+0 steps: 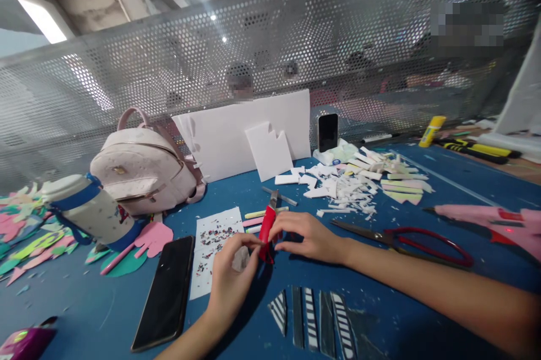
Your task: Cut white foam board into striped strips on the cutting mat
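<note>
A red utility knife (267,225) with a metal tip pointing away from me is between my two hands. My left hand (234,270) pinches at its near end, thumb and forefinger together. From the other side, the bent fingers of my right hand (310,236) grip the red handle. Just left lies a white paper sheet (220,225) scattered with tiny dark and coloured bits. Several strips (311,318), some black and some striped black and white, lie on the blue table (105,303) below my hands. Beyond the knife are thin coloured sticks (253,215).
A black phone (164,292), a tumbler (91,210) and a backpack (143,165) stand or lie left. Scissors (406,241) and a pink glue gun (486,218) are right. White scraps (346,188) lie behind, before a perforated metal screen (177,56).
</note>
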A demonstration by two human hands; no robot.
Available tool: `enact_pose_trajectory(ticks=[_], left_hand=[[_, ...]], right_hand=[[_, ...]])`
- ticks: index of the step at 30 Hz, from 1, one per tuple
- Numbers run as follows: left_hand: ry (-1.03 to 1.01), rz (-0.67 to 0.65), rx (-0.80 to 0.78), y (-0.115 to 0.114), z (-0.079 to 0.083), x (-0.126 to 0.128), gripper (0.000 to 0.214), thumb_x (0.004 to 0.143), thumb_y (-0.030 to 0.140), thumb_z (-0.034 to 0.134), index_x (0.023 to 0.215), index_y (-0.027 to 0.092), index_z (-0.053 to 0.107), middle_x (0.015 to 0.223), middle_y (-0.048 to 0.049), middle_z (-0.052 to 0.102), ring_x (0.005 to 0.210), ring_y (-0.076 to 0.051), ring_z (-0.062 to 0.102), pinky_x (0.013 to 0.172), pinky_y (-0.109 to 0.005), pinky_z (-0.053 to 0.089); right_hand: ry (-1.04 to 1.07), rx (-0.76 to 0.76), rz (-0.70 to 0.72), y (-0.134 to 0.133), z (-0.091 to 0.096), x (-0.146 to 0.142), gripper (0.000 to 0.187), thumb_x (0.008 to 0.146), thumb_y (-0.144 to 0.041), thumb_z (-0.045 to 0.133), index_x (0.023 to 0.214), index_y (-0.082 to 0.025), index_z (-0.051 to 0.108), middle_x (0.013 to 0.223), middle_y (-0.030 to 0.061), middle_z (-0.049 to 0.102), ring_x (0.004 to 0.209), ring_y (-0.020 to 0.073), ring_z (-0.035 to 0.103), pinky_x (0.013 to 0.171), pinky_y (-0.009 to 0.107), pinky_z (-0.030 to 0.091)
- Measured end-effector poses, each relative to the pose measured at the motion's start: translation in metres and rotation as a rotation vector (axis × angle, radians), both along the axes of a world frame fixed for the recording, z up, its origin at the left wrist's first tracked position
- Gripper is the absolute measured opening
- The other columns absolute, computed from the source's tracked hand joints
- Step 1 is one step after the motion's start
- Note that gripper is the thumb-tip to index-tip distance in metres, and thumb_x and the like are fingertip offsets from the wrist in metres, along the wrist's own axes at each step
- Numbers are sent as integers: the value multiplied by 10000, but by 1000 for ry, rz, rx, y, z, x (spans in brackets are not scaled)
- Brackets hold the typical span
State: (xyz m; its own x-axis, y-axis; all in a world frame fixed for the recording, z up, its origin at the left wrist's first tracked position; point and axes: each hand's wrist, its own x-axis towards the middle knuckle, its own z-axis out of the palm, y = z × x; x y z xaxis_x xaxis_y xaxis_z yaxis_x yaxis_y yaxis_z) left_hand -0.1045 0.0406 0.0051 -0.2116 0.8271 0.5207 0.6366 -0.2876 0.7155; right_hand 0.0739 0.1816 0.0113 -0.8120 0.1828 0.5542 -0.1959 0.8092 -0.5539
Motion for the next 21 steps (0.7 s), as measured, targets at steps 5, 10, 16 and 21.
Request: enact_pose_trajectory(ticks=[5,10,16,21], left_hand=[[-15,-3,-18,1,0,0,88,861,154,598,876,218,657,813,18,692,749,-144,656,721,-230,481],[-9,-34,-49,0,-2,3,67,876,181,611,899,218,662,828,7,704,782,-156,664,757,-251,486],[65,-44,-80,7,18,-35,163,932,235,545,1074,228,626,1010,-26,720,930,-175,662,874,-285,484],[262,-71,-328,15,26,-88,94,870,230,574,878,214,666,896,-21,725,829,-185,671,762,-276,488]], right_hand=[[-3,55,31,3,-4,-2,128,970,-284,608,1042,-202,675,1008,42,722,966,175,648,898,324,477],[-9,45,3,3,-4,-2,101,970,-263,604,985,-194,677,987,41,717,944,172,649,878,313,480],[-8,-23,-137,-1,0,-1,77,988,-240,559,968,-197,620,950,36,672,878,164,618,814,293,474],[-43,-83,-172,-1,2,0,63,986,-232,553,963,-203,604,937,30,643,805,147,595,724,267,460]])
